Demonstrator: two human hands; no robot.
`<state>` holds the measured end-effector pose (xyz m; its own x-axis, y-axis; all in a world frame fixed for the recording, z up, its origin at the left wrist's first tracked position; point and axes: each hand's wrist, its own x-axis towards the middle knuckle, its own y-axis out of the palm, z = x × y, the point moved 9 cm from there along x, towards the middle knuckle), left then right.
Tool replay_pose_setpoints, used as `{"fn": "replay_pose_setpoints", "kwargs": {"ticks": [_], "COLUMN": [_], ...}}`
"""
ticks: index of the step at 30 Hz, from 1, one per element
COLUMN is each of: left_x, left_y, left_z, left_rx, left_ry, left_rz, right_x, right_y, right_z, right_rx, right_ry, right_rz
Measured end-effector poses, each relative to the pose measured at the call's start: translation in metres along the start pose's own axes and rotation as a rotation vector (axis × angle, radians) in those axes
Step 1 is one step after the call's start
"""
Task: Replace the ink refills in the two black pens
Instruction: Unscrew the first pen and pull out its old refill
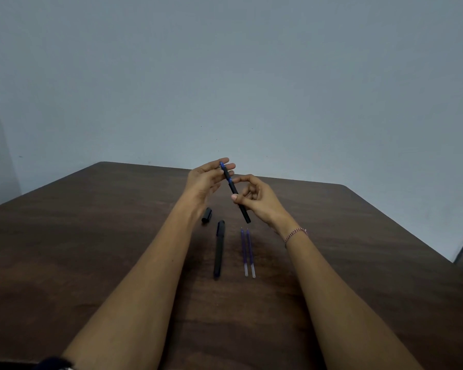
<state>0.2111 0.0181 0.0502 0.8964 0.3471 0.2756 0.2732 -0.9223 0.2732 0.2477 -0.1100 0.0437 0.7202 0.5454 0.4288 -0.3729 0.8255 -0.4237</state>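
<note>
Right hand (254, 201) is gripping a black pen (228, 180) at mid-barrel, thumb and curled fingers pinching it above the desk (91, 222). It is holding the pen in the air, tilted, with the blue tip pointing up and away toward the left and the back end hanging down toward the person. Left hand (206, 180) is hovering just beside it, open, with fingers (231, 166) stretching out straight behind the blue tip; the tip is showing against those fingers, though whether it is touching them I cannot tell. The pen is wearing no cap.

Below the hands, four things are lying on the dark wooden desk. A black cap (206, 215) is resting alone, just under the left wrist. A second pen (219, 249), black and capped, is lying lengthwise near the cap, between the two forearms. Two refills (247, 252), purple with clear ends toward the person, are lying side by side just right of the second pen, parallel to it and almost touching each other, their points aiming at the raised pen's back end.

A thin beaded bracelet (296, 234) is circling the right wrist. A plain grey wall (225, 76) is rising behind the desk
</note>
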Motion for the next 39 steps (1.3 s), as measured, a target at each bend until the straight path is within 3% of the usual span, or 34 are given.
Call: {"fn": "replay_pose_setpoints", "kwargs": {"ticks": [24,39], "left_x": [-0.002,-0.006], "left_y": [-0.017,-0.034], "left_z": [-0.003,-0.013], "left_rx": [-0.059,-0.263], "left_ry": [0.039,0.135], "left_rz": [-0.186,-0.336], "right_x": [-0.001,0.000], "right_y": [0.004,0.007], "right_z": [0.005,0.000], "right_rx": [-0.066,-0.077], "right_ry": [-0.016,0.007], "right_rz": [0.039,0.070]}}
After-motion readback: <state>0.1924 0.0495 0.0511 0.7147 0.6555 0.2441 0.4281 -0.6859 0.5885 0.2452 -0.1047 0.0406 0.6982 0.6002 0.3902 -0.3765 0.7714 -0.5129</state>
